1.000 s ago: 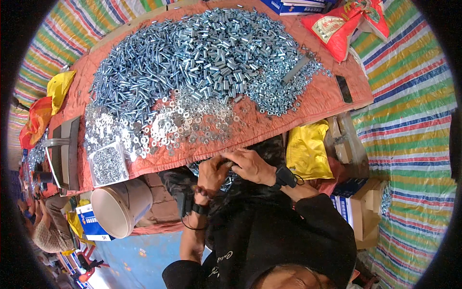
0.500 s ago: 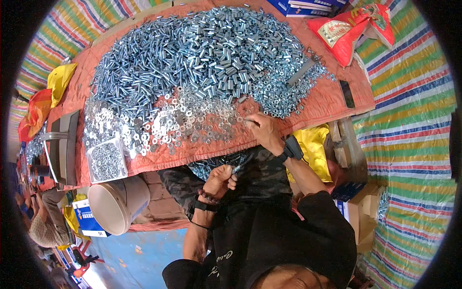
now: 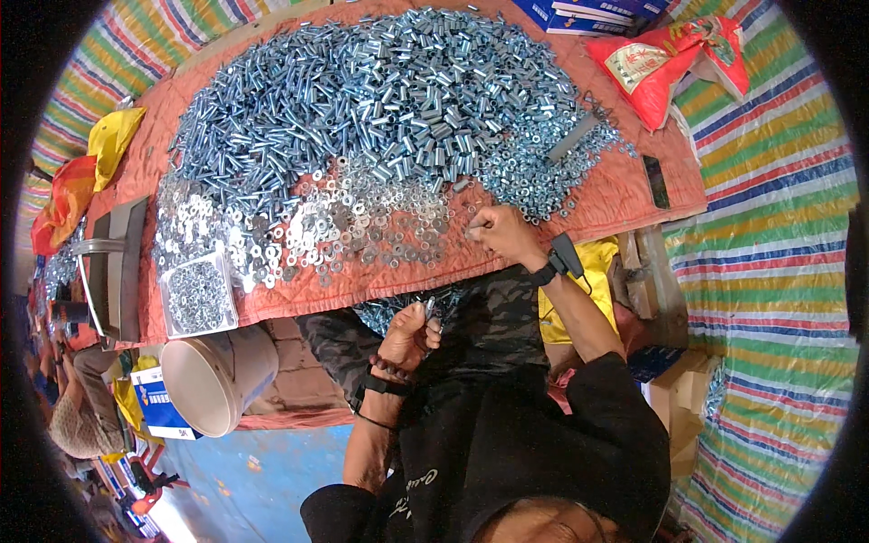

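My left hand (image 3: 407,335) is closed around a small shiny metal bolt (image 3: 429,308), held upright over my lap; the fingers hide most of it. My right hand (image 3: 507,233) is just above the near edge of the red quilted cloth, thumb and forefinger pinched on what looks like a grey washer (image 3: 474,233). Left of that hand lie loose flat washers (image 3: 362,222), spread across the cloth. Beyond it is a pile of hex nuts (image 3: 525,172). A big heap of metal studs and sleeves (image 3: 380,100) covers the far part. More metal pieces (image 3: 376,315) lie between my legs.
A clear tray of small rings (image 3: 197,299) sits at the cloth's left corner, above a white bucket (image 3: 204,385). Rightward are a phone (image 3: 654,181), a red bag (image 3: 638,77) and a flat metal bar (image 3: 572,138). A grey metal box (image 3: 113,271) stands far left.
My right hand has shifted slightly right, drawing back from the loose washers with its fingers still pinched. My left hand has risen a little toward the cloth's edge, still holding the bolt.
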